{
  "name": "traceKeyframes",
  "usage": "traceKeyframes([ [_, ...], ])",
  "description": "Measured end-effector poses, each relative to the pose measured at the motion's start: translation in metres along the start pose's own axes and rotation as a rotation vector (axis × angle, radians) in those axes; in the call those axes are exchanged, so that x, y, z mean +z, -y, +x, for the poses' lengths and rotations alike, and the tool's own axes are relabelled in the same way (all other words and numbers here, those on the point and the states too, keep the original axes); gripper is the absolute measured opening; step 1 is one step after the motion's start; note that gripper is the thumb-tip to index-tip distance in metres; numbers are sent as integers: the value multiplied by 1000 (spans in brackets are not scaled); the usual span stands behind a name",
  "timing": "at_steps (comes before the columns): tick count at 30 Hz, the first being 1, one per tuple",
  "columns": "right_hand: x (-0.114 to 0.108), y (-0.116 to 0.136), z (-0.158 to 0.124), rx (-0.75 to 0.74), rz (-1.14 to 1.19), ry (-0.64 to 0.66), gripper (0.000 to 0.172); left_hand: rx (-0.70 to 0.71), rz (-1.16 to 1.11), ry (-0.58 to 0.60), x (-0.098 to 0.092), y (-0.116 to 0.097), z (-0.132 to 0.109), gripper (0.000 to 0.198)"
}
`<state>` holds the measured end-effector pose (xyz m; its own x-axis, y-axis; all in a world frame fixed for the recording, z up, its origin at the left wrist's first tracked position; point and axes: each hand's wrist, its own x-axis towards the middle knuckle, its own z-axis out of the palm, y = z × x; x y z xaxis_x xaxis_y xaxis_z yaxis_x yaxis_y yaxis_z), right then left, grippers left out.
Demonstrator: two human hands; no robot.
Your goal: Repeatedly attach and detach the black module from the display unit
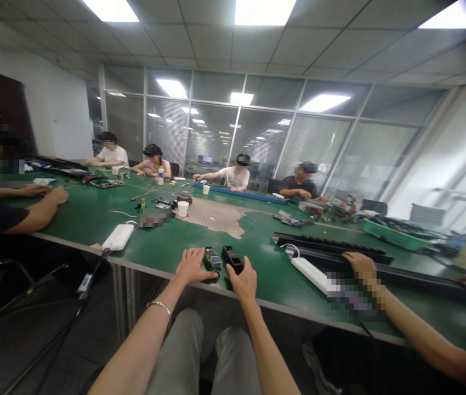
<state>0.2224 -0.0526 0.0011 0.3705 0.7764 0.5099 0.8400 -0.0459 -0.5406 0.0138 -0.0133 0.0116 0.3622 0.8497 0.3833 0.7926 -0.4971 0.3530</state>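
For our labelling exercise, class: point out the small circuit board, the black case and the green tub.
Circuit board [214, 260], head view: its upward-facing side.
Black case [232, 258], head view: its upward-facing side.
Green tub [390, 236], head view: its near wall.

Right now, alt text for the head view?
A person's left hand curves beside a small circuit board and right hand holds a black block, both at the near edge of a green table. Other people sit around it.
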Motion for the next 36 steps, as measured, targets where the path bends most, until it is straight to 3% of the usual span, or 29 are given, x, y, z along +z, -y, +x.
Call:
traceKeyframes([
  [8,-8,6,5,117,164,7,58,-1,29,-7,1,-1,0,105],
  [12,-22,27,10,110,330,-59,59,4,48,-10,1,-1,0,104],
  [16,-25,53,11,41,414,-13,57,14,51,-14,-1,-2,-1,100],
  [27,-13,76,3,-29,218,75,49,-9,48,-6,-1,0,-1,95],
  [32,-13,88,-1,-48,68,149,46,-11,33,-10,-5,-2,-3,83],
  [36,-13,87,-8,-56,-21,206,48,-30,25,-2,-3,-1,-2,96],
])
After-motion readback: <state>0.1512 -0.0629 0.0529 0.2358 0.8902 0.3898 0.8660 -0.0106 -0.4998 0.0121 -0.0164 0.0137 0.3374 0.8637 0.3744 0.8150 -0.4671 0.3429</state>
